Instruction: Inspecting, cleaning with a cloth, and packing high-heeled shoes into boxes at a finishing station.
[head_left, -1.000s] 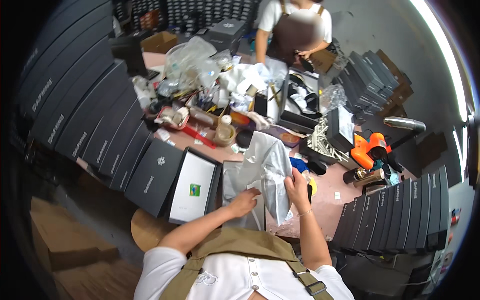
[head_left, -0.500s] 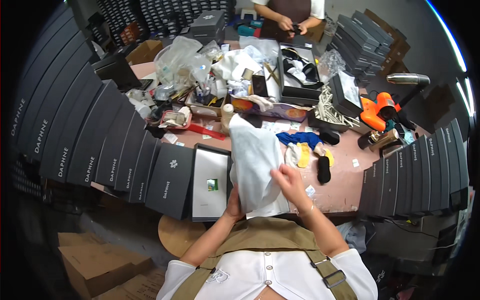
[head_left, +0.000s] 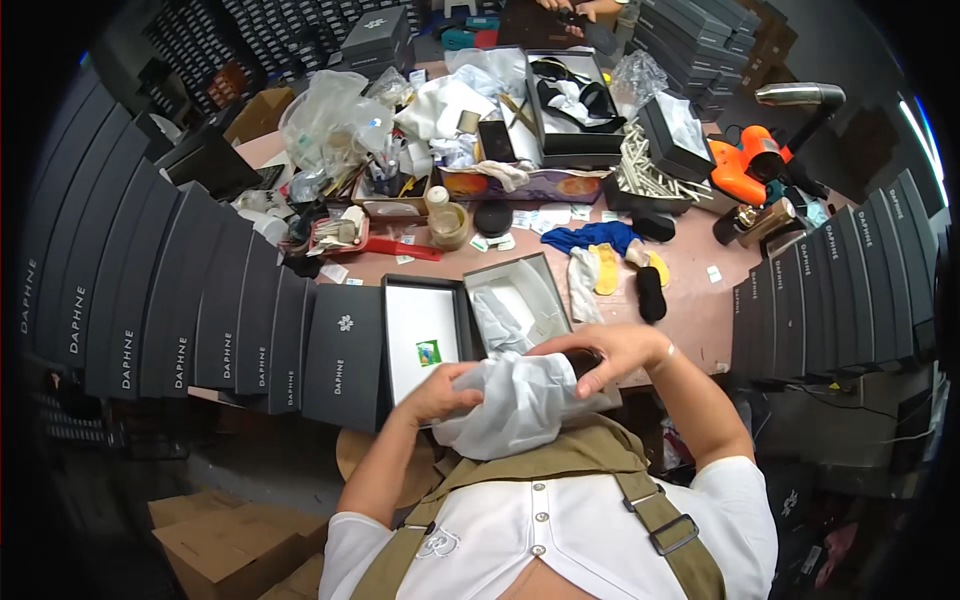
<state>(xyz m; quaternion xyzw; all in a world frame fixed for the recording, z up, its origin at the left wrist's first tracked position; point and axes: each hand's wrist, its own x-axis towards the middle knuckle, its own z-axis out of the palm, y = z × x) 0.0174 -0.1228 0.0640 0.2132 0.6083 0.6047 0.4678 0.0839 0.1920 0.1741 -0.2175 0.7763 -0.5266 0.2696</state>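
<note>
A crumpled white pouch of thin material (head_left: 512,412) is in front of my chest, over the table's near edge. My left hand (head_left: 440,394) is closed on the pouch's left side, thumb and fingers pinching it. At the pouch's right end, my right hand (head_left: 625,355) curves round a dark, shiny object (head_left: 583,359), mostly hidden by the fingers and the pouch; its kind cannot be made out. Just beyond my hands is an open grey shoebox (head_left: 508,264) with white tissue paper (head_left: 500,318) inside. To its left lies a white-lined box part (head_left: 420,300) holding a small green packet (head_left: 428,352).
Dark shoeboxes stand in rows at the left (head_left: 200,290) and right (head_left: 850,280). A blue cloth (head_left: 590,238) and black rounded pads (head_left: 651,293) lie on the right. Farther back are an orange heat gun (head_left: 742,170), a jar (head_left: 447,222) and plastic bags (head_left: 335,130). Another person's hands (head_left: 580,10) show beyond.
The pouch has come down toward my chest from upright and is now bunched up. My right hand has moved to its end, where a dark object shows. The shoebox behind is now uncovered.
</note>
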